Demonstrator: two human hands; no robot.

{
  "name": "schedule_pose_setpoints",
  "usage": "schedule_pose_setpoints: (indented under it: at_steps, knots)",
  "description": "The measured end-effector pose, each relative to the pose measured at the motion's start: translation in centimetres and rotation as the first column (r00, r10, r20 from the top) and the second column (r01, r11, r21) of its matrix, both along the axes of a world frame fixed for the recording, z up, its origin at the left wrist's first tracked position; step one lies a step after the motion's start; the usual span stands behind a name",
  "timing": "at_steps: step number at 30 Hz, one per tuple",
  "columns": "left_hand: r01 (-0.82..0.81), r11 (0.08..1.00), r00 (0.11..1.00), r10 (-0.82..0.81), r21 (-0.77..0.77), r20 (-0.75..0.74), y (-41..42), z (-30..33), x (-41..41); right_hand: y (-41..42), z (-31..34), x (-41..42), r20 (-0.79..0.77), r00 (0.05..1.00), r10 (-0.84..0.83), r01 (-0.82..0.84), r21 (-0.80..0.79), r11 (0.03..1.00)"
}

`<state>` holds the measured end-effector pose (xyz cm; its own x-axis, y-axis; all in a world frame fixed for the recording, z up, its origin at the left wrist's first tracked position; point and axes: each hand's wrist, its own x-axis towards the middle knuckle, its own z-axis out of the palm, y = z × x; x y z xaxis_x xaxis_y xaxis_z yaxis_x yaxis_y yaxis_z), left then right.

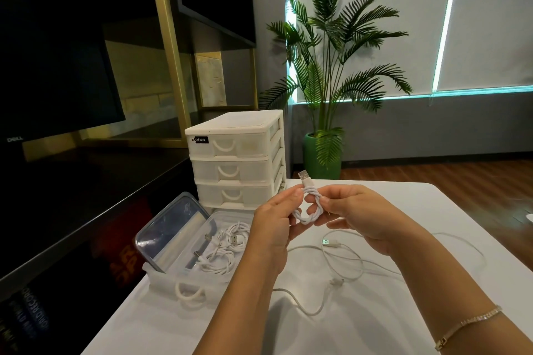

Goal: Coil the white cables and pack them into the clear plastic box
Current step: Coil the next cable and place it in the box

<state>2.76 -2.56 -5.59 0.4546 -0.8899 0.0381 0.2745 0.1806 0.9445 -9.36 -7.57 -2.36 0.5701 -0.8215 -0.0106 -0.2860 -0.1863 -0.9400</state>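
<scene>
Head view: coiled white cable (pixel 308 204) pinched between left hand (pixel 274 228) and right hand (pixel 363 219), long axis upright, USB plug pointing up and away. Clear plastic box (pixel 161 282) below and left of left hand, nearer it, coils already inside. Loose cable (pixel 343 265) on table beneath right hand.

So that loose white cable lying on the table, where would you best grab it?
Probably at the plug end of the loose cable: it is the one stiff, chunky part and lies free on the table. Come from above with the right hand, which is nearest, once it lets go of the coiled cable.
</scene>
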Motion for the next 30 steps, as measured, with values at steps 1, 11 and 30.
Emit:
schedule_pose_setpoints:
  at_steps: [1, 11, 30]
  knots:
    - [-0.007, 1.000, 1.000, 0.007, -0.005, 0.016, 0.0, 0.0, -0.1, 0.0, 0.0, 0.0, -0.002, 1.000, -0.002, 0.002, 0.008, 1.000]
    - [-0.087, 0.996, 0.985, 0.087, -0.003, 0.148, 0.0, -0.1, -0.3, -0.4, -0.4, 0.4, 0.004, 0.998, -0.062, 0.062, -0.003, 0.998]
    - [-0.136, 0.990, 0.977, 0.138, -0.025, 0.162, -0.1, -0.2, 0.0, 0.0, -0.8, 1.2, 0.148, 0.986, -0.082, 0.091, -0.058, 0.994]
